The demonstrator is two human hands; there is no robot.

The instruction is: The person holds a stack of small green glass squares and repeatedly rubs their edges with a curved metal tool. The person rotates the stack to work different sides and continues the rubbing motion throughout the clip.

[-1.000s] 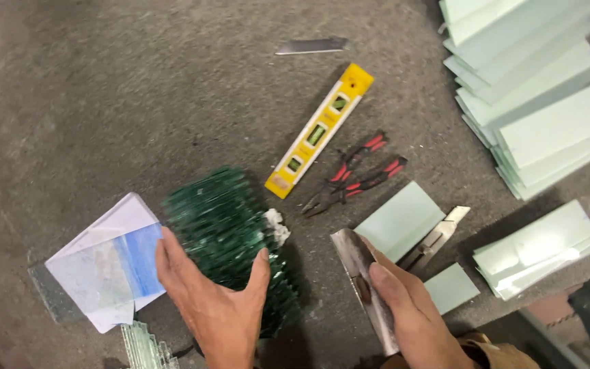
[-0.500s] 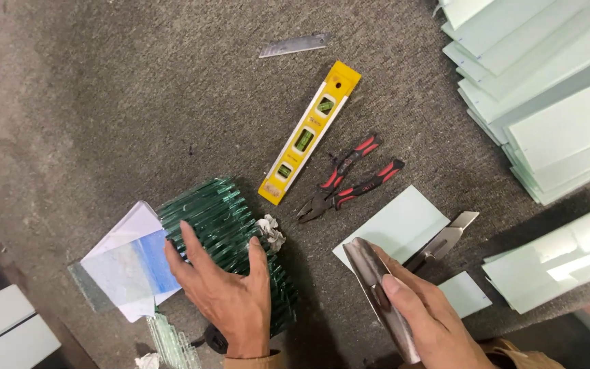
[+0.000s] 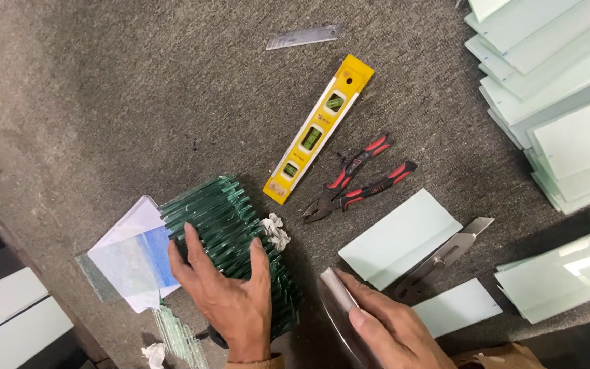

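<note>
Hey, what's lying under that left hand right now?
The left hand lies flat on a fanned stack of green-edged glass pieces. Whatever sits beneath the palm and under the stack is covered.

A yellow level (image 3: 319, 128) lies on the grey mat (image 3: 104, 102). Red pliers (image 3: 358, 179) lie just beside it. A small metal blade (image 3: 302, 37) lies above them, and pale glass sheets (image 3: 554, 102) are stacked at the side.
</note>
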